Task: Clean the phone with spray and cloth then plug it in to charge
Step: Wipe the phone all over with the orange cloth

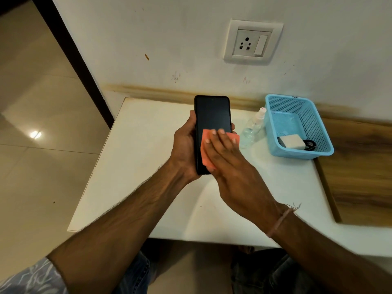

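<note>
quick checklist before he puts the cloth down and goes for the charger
1. Black phone held firmly in left hand: ok.
2. Orange cloth pressed on the screen under right hand: ok.
3. Screen fully wiped and dry: cannot tell.
4. White charger block with black cable in the blue plastic basket: ok.
5. White wall socket free, nothing plugged in: ok.
6. Clear spray bottle upright beside the basket, close to the reach path: not ok.
</note>
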`<move>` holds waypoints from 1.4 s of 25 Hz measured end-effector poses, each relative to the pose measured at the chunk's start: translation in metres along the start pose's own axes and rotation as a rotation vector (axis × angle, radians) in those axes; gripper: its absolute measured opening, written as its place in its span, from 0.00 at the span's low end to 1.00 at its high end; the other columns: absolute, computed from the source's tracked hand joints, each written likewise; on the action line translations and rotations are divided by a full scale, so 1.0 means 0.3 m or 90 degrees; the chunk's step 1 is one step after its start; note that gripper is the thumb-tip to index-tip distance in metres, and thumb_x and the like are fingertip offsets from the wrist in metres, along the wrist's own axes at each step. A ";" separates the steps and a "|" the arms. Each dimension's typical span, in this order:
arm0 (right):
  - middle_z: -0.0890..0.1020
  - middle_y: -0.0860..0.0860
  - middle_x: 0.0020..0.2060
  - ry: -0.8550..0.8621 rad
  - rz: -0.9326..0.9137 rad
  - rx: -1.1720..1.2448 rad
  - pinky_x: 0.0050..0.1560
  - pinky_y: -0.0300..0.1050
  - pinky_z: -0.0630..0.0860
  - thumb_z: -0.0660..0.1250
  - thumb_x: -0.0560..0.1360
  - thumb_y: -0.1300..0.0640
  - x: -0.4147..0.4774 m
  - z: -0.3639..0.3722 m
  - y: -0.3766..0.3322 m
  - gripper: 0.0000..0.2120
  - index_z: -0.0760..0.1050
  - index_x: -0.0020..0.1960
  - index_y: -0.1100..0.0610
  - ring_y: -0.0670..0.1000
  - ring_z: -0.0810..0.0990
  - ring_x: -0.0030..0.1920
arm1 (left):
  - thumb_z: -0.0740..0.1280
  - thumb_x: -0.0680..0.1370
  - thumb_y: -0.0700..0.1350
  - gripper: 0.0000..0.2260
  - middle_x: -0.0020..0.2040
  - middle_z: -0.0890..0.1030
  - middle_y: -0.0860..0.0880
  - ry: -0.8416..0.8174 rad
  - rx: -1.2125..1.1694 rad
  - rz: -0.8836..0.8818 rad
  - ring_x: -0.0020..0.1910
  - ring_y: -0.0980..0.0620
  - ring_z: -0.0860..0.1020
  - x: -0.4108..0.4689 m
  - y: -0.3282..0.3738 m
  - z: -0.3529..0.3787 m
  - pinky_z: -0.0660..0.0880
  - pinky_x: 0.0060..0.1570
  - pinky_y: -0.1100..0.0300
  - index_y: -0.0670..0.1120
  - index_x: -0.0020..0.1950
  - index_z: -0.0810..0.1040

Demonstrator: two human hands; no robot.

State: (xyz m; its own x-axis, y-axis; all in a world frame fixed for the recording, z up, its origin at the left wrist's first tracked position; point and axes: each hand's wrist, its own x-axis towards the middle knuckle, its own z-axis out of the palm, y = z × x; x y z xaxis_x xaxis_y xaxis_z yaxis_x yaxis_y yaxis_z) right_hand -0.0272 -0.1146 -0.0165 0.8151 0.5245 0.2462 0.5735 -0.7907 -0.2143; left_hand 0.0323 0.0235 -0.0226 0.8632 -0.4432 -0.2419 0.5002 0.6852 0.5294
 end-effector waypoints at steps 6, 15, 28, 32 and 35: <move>0.66 0.58 0.73 -0.025 -0.107 -0.055 0.69 0.61 0.68 0.60 0.78 0.59 -0.149 -0.039 0.028 0.24 0.65 0.73 0.62 0.59 0.63 0.74 | 0.52 0.81 0.66 0.36 0.61 0.78 0.38 -0.026 -0.028 0.003 0.58 0.41 0.78 0.010 0.005 -0.001 0.70 0.68 0.45 0.37 0.72 0.73; 0.60 0.57 0.76 0.068 0.063 0.030 0.77 0.55 0.53 0.56 0.82 0.53 0.048 -0.069 0.082 0.25 0.59 0.76 0.63 0.56 0.53 0.78 | 0.54 0.81 0.66 0.30 0.56 0.85 0.42 0.054 0.025 0.010 0.53 0.43 0.85 0.020 -0.003 -0.021 0.82 0.49 0.50 0.46 0.57 0.86; 0.51 0.51 0.79 0.011 0.115 0.032 0.78 0.47 0.43 0.49 0.84 0.50 0.222 -0.088 0.145 0.26 0.49 0.79 0.56 0.49 0.46 0.78 | 0.55 0.82 0.65 0.27 0.52 0.86 0.44 0.108 0.049 0.033 0.48 0.45 0.85 0.013 -0.004 -0.012 0.82 0.48 0.51 0.49 0.55 0.87; 0.54 0.52 0.78 0.022 0.087 0.048 0.78 0.45 0.44 0.51 0.84 0.52 0.135 -0.073 0.108 0.24 0.54 0.78 0.57 0.49 0.48 0.78 | 0.52 0.82 0.66 0.30 0.52 0.87 0.44 0.100 0.058 0.019 0.49 0.45 0.86 0.009 -0.003 -0.015 0.83 0.47 0.51 0.48 0.53 0.88; 0.58 0.54 0.77 0.046 0.071 0.049 0.78 0.48 0.49 0.52 0.83 0.53 0.053 -0.058 0.067 0.24 0.59 0.76 0.60 0.51 0.51 0.78 | 0.53 0.81 0.67 0.31 0.54 0.86 0.43 0.104 0.064 0.013 0.50 0.45 0.85 0.007 0.001 -0.021 0.82 0.47 0.51 0.47 0.55 0.87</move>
State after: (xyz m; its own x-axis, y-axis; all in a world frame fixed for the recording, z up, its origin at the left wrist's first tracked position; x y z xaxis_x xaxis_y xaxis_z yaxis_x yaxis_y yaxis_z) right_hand -0.0041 -0.1277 -0.0004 0.8675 0.4087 0.2838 0.4869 -0.8145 -0.3154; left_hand 0.0347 0.0263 -0.0281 0.8768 -0.3241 -0.3552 0.4802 0.6285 0.6119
